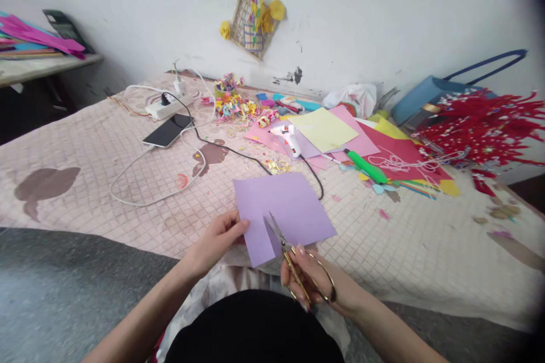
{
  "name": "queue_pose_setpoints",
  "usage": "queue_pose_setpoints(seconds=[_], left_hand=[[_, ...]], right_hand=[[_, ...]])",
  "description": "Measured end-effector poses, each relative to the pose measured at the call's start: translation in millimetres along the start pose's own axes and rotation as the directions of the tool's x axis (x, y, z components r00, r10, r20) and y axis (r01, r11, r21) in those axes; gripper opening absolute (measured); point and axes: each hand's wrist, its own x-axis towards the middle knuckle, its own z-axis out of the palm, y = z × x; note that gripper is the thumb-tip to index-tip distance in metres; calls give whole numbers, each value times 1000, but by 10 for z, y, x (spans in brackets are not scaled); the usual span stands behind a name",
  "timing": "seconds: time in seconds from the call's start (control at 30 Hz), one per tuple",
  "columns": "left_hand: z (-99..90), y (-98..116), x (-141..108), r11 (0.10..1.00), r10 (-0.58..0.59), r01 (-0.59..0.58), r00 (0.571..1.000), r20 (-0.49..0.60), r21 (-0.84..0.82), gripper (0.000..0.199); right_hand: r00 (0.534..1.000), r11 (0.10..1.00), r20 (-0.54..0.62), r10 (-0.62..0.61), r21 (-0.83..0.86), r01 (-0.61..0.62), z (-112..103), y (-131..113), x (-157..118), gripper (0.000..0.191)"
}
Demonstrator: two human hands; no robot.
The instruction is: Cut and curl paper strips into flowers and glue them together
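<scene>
A sheet of purple paper (293,201) extends over the table's near edge, with a cut running up from its lower side. My left hand (223,232) pinches the sheet's left edge, thumb on top and fingers partly hidden beneath. In my right hand (304,275) are gold-handled scissors (281,240), their blades parted at the cut in the paper. Fingers of that hand are wrapped round the handle loops.
Behind the sheet lie a white glue gun (289,139), a green cutter (365,167) and coloured papers (326,129). A phone (168,130), cables and a power strip (164,108) are left. Red decorations (489,130) and a blue bag (426,96) stand right.
</scene>
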Motion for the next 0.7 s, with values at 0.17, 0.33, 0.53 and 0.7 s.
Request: queue_pose_setpoints(seconds=[0.17,0.33,0.53,0.7], left_hand=[[-19,-72,8,994,-32,32,999,2,-108,23],[-6,-81,-15,994,-40,42,999,21,-98,23],[33,-70,-32,990,-38,43,999,37,-138,21],[54,-20,-38,994,-34,38,999,34,-99,22]], right_hand=[[997,998,48,54,26,-55,37,10,9,69],[998,998,32,52,28,-53,82,-14,47,69],[998,999,-61,23,24,-21,141,51,100,65],[994,999,-109,14,45,-9,183,56,105,63]])
